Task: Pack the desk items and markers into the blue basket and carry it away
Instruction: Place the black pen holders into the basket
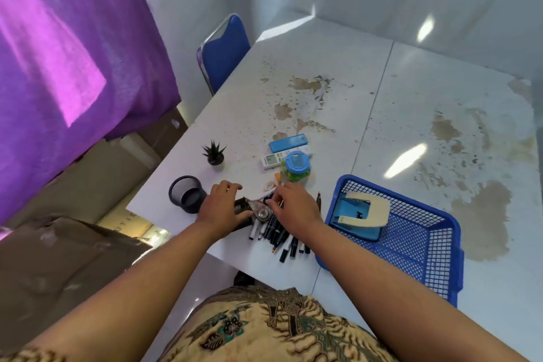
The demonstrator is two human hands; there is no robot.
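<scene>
Under right hand, markers, fingers pinching one; left hand grips mesh tray.

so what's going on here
A person at the white table is mid-pack. Their left hand grips a black mesh holder beside a tape dispenser. The right hand has its fingertips down in the pile of markers; whether it has one is unclear. The blue basket holds only what looks like a hole punch. The blue-lidded jar, potted plant and mesh cup sit on the table.
</scene>
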